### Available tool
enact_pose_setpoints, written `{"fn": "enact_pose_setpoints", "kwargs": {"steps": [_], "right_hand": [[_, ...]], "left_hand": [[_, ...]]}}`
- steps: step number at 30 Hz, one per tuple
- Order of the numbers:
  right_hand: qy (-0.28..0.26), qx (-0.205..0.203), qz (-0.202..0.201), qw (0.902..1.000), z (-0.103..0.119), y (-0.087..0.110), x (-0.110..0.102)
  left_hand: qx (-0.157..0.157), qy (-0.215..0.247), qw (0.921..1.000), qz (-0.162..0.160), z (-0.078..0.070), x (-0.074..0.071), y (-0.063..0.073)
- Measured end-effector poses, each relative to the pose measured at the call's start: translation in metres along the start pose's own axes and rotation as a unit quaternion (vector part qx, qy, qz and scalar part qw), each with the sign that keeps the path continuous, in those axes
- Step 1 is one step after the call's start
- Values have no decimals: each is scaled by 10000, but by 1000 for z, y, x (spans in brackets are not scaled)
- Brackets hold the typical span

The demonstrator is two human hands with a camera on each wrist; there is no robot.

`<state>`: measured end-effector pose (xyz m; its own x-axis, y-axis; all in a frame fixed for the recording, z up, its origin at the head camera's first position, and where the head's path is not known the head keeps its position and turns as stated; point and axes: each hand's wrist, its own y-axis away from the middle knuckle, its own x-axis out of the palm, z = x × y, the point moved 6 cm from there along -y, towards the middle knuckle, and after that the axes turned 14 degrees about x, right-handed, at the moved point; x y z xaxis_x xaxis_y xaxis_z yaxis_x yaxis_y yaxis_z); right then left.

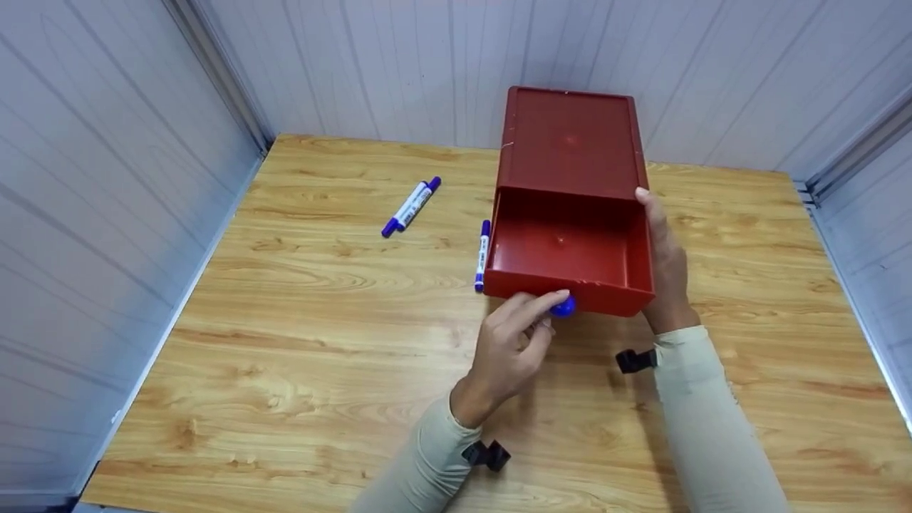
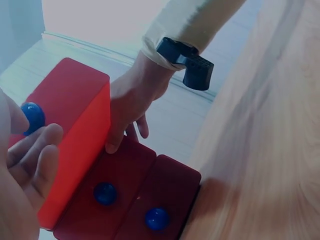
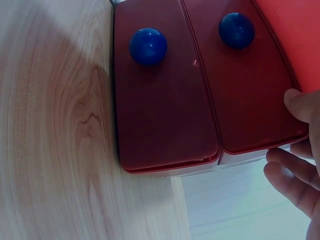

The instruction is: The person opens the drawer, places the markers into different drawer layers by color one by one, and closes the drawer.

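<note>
A red drawer unit (image 1: 570, 142) stands at the back of the table, its top drawer (image 1: 570, 253) pulled out with nothing visible inside. My left hand (image 1: 502, 349) pinches the blue knob (image 1: 563, 306) on that drawer's front. Along the unit's right side lies my right hand (image 1: 666, 274), one fingertip touching the unit's upper front corner. In the right wrist view, its thumb (image 3: 299, 106) rests at the edge of the middle drawer (image 3: 250, 90). The bottom drawer (image 3: 165, 115) is closed, like the middle one.
A blue-and-white marker (image 1: 482, 256) lies close against the unit's left side. Two more markers (image 1: 412, 206) lie together farther left on the wooden table (image 1: 306, 342). Pale panel walls (image 1: 399, 64) stand at the back and both sides.
</note>
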<state>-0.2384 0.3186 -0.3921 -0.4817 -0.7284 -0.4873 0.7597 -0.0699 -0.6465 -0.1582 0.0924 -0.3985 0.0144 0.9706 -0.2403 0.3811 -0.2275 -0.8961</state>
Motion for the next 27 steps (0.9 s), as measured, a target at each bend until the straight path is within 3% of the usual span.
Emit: {"fn": "enact_pose_setpoints", "kwargs": {"steps": [12, 23, 27], "right_hand": [[-120, -75, 36, 9999, -4, 1, -2], [-5, -52, 90, 9999, -3, 1, -1], [-139, -96, 144, 9998, -3, 0, -1]], "left_hand": [[728, -15, 9966, -374, -5, -3, 9], [866, -599, 9911, -818, -4, -11, 14], [1107, -728, 9870, -911, -7, -15, 13]]}}
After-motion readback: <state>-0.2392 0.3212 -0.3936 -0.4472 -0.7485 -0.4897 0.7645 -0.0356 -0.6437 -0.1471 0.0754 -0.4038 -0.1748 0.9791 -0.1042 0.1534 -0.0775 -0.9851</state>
